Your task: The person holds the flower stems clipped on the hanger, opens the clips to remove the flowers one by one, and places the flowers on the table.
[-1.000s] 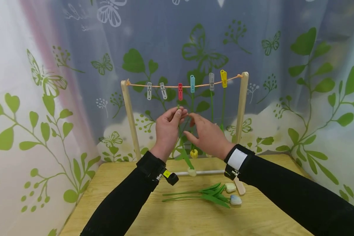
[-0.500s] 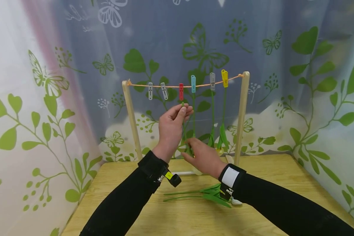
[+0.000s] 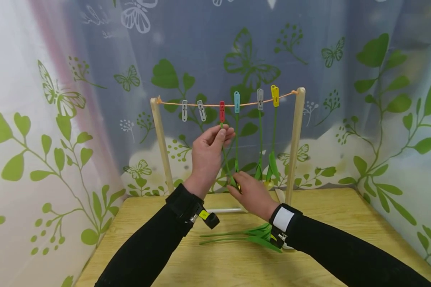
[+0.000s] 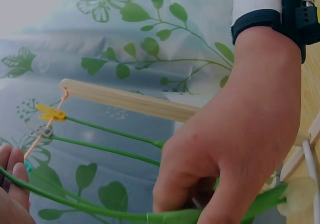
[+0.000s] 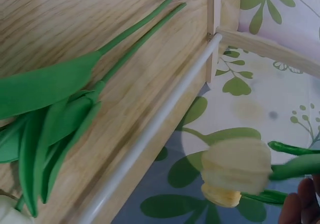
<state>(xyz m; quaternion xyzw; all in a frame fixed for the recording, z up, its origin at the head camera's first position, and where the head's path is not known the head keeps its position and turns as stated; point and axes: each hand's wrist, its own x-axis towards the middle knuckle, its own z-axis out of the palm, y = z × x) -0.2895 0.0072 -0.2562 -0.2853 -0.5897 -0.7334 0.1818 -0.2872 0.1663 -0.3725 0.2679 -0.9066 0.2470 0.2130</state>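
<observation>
An artificial white tulip [image 5: 237,165] hangs head down between both hands. My left hand [image 3: 209,149] pinches its green stem [image 3: 225,158] near the top end, right below a red clothespin [image 3: 222,112] on the cord. Lower down, my right hand [image 3: 254,196] grips the same tulip by its leaves, just above the bloom. In the left wrist view, the right hand's curled fingers cover part of those leaves. Beside it, a tulip stem [image 3: 236,139] hangs from the blue clothespin [image 3: 237,102]; a yellow bloom [image 5: 221,195] shows behind the white one.
An orange cord [image 3: 212,105] spans two wooden posts [image 3: 161,143]. Grey [image 3: 260,99] and yellow [image 3: 275,95] clothespins hold tulips at right; two grey clothespins [image 3: 184,111] hang at left. Tulips [image 3: 262,239] lie on the wooden table [image 3: 165,255], before a white rod [image 3: 224,210].
My left hand has risen slightly, bringing the stem end up to the red clothespin. My right hand has come down from beside it and taken hold of the tulip's lower part.
</observation>
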